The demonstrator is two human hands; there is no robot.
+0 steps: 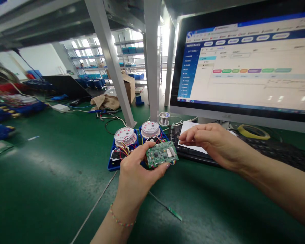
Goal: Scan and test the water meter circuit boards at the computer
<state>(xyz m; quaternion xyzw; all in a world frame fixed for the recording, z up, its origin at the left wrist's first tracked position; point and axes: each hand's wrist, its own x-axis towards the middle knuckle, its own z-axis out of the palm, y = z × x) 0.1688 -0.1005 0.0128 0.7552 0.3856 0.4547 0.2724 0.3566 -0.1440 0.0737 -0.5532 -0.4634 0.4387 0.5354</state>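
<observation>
My left hand (139,169) grips a green circuit board (160,155) by its edges, thumb at the near side and index finger at the far side. Coloured wires hang from the board's lower right corner. To its right, my right hand (210,142) hovers over the keyboard's left end with its fingers curled and pressed together; whatever they may hold is hidden. A thin pale wire (172,131) rises between the board and those fingertips. Behind the board are two blue meter housings (112,166) with round white dials (125,136) and loose wiring; the right one is partly covered.
A solder spool (164,119) stands behind the housings, by a metal post (152,61). At right are a monitor (244,67), a black keyboard (259,149), white paper (190,127) and yellow tape (253,132). A thin green strip (175,214) on a cable lies in front.
</observation>
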